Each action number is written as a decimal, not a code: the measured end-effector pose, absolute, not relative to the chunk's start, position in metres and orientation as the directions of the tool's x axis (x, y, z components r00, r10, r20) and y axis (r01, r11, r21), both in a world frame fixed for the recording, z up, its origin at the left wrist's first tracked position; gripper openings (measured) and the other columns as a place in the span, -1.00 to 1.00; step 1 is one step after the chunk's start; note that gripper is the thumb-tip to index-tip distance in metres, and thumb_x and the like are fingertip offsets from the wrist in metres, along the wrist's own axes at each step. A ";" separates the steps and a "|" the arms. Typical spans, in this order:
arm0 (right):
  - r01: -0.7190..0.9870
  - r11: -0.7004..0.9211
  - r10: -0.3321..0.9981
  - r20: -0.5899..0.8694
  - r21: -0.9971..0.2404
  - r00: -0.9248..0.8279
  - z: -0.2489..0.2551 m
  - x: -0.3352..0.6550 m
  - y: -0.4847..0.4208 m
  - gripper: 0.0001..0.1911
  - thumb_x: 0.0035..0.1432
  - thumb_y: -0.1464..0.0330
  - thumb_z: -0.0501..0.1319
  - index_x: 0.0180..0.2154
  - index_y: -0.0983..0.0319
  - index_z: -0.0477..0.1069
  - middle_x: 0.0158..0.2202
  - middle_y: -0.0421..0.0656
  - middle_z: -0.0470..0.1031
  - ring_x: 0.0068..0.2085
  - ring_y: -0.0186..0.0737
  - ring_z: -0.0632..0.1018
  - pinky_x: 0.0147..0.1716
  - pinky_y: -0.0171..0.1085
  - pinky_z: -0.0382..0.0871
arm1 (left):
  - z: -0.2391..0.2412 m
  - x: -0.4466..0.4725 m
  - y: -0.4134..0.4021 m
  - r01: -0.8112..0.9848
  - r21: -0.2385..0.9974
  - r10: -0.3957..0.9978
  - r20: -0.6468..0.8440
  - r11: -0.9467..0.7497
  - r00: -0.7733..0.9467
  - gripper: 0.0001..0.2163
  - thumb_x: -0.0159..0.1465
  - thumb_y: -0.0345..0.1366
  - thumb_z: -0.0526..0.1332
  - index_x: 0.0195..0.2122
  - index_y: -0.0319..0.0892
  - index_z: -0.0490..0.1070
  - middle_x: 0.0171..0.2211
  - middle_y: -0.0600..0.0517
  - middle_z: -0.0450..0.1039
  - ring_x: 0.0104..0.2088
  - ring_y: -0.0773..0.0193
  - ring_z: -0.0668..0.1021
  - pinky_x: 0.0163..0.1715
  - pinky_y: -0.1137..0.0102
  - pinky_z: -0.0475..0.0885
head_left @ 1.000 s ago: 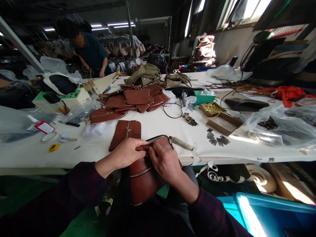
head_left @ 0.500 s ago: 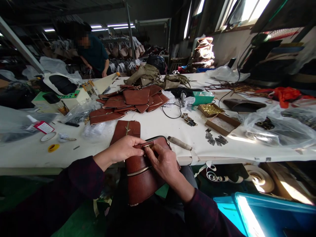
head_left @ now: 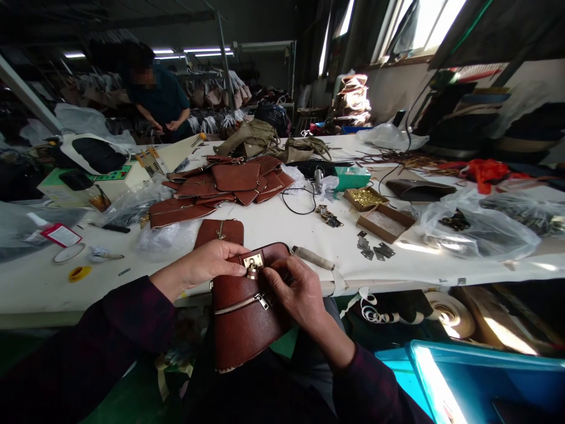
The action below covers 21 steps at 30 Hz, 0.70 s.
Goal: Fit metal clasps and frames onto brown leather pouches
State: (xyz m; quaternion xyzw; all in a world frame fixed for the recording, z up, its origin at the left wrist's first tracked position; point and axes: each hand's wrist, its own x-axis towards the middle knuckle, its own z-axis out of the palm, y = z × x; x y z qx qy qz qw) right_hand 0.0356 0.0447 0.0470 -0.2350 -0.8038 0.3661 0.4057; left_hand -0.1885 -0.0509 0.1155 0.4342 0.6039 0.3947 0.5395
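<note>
A brown leather bag (head_left: 249, 330) rests across my lap and against the table edge, a metal zipper (head_left: 238, 305) crossing its front. On its upper flap is a gold lock plate (head_left: 253, 259) with a small padlock (head_left: 252, 272) hanging from it. My left hand (head_left: 200, 270) grips the bag's upper left edge, thumb tip beside the lock plate. Just right of the padlock, my right hand (head_left: 298, 290) has its fingers curled and pinched at the leather; what they hold is hidden. Behind the bag lies another brown leather piece (head_left: 233, 231) with a zipper.
Brown leather pieces (head_left: 238, 176) are piled mid-table. To the right are a box of gold fittings (head_left: 364, 197), a cardboard box (head_left: 384, 222), grey metal plates (head_left: 375, 247) and a wrapped stick (head_left: 314, 258). A red-labelled bottle (head_left: 62, 234) lies left. A co-worker (head_left: 161, 97) stands behind the table.
My right hand has moved off the lock plate to its right, uncovering the plate, padlock and zipper pull. My left hand keeps hold of the bag. The co-worker's hands have come closer together.
</note>
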 end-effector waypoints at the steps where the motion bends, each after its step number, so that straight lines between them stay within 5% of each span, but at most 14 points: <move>1: 0.077 0.610 0.690 0.482 -0.788 -0.540 0.047 0.037 0.046 -0.80 0.40 0.20 0.32 -0.26 0.17 0.55 -0.31 -0.15 0.57 -0.30 -0.18 0.52 -0.25 -0.19 0.36 | 0.117 -0.189 -0.051 0.105 0.943 0.948 -0.310 0.316 -0.068 -0.52 0.12 -0.29 0.49 0.09 -0.26 0.64 -0.04 -0.15 0.72 -0.06 0.06 0.71 0.07 0.21 0.55; 5: 0.014 0.572 0.721 0.494 -0.820 -0.486 0.049 0.038 0.047 -0.86 0.40 0.26 0.31 -0.20 0.17 0.57 -0.27 -0.13 0.58 -0.26 -0.17 0.53 -0.21 -0.18 0.41 | 0.125 -0.185 -0.051 0.245 0.934 0.959 -0.221 0.261 -0.178 -0.49 0.17 -0.23 0.47 0.15 -0.27 0.61 -0.04 -0.14 0.73 -0.08 0.04 0.71 0.00 0.19 0.59; 9: -0.091 0.526 0.727 0.502 -0.846 -0.469 0.063 0.030 0.039 -0.84 0.37 0.22 0.35 -0.10 0.16 0.57 -0.17 -0.11 0.61 -0.20 -0.15 0.55 -0.13 -0.16 0.46 | 0.134 -0.172 -0.058 0.566 0.817 0.962 0.051 0.116 -0.270 -0.59 0.29 -0.25 0.38 0.17 -0.13 0.63 0.07 -0.05 0.70 0.02 0.03 0.70 0.07 0.23 0.61; 15: -0.202 0.119 0.819 0.212 -0.972 -0.534 0.085 0.016 0.027 -0.63 0.29 0.03 0.41 -0.13 0.18 0.53 -0.13 -0.10 0.63 -0.09 -0.08 0.59 -0.02 -0.12 0.48 | 0.125 -0.149 -0.074 0.983 0.137 0.798 0.603 -0.125 0.018 -0.64 0.47 -0.44 0.18 0.20 -0.02 0.60 0.01 -0.01 0.68 -0.08 0.20 0.72 -0.01 0.39 0.60; 18: -0.311 -0.097 0.827 0.098 -0.945 -0.554 0.080 0.009 0.026 -0.62 0.25 0.03 0.43 -0.24 0.19 0.46 -0.30 -0.16 0.59 -0.23 -0.16 0.56 -0.14 -0.18 0.46 | 0.112 -0.137 -0.079 0.994 -0.082 0.761 0.639 -0.075 0.110 -0.65 0.47 -0.48 0.20 0.21 -0.11 0.56 -0.06 -0.07 0.65 -0.15 0.19 0.71 -0.16 0.40 0.61; 21: -0.378 -0.224 0.846 0.013 -0.898 -0.533 0.065 0.003 0.029 -0.69 0.20 0.14 0.46 -0.33 0.20 0.45 -0.40 -0.23 0.52 -0.35 -0.25 0.48 -0.26 -0.25 0.38 | 0.102 -0.125 -0.084 0.984 -0.170 0.800 0.582 -0.056 0.147 -0.65 0.45 -0.49 0.20 0.24 -0.26 0.50 -0.07 -0.16 0.62 -0.13 0.11 0.70 -0.24 0.33 0.62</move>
